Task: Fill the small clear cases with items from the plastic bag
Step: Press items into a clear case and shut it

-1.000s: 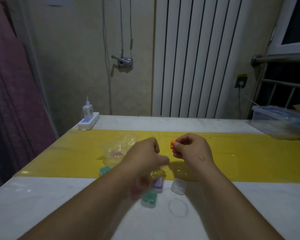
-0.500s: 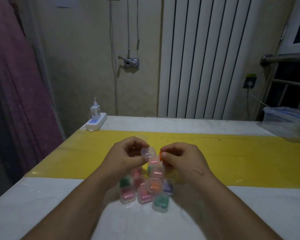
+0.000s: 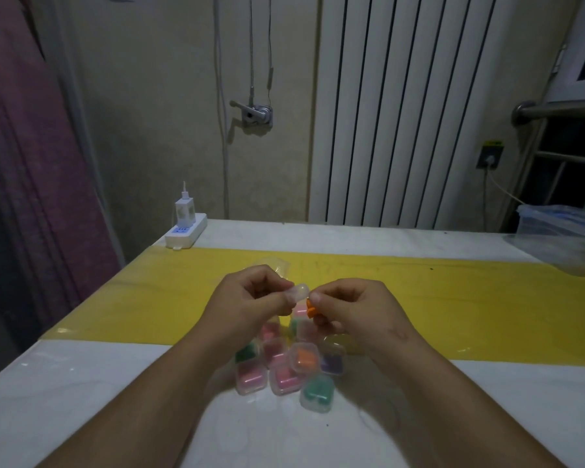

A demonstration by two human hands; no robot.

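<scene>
My left hand (image 3: 250,304) pinches a small clear case (image 3: 298,292) above the table. Just to its right, my right hand (image 3: 348,307) pinches small orange items (image 3: 310,310) close to the case's edge. Below both hands lies a cluster of several small clear cases (image 3: 286,363) holding pink, green, orange and purple items. The clear plastic bag (image 3: 277,265) lies on the yellow strip behind my left hand, mostly hidden.
A white table with a yellow strip (image 3: 453,298) across it. A white power strip with a charger (image 3: 185,231) sits at the far left corner. A clear lidded box (image 3: 564,234) stands at the far right. A radiator is behind.
My left hand picked up a clear case and raised it toward my right hand. The view shifted, bringing the cluster of filled cases into sight under my hands.
</scene>
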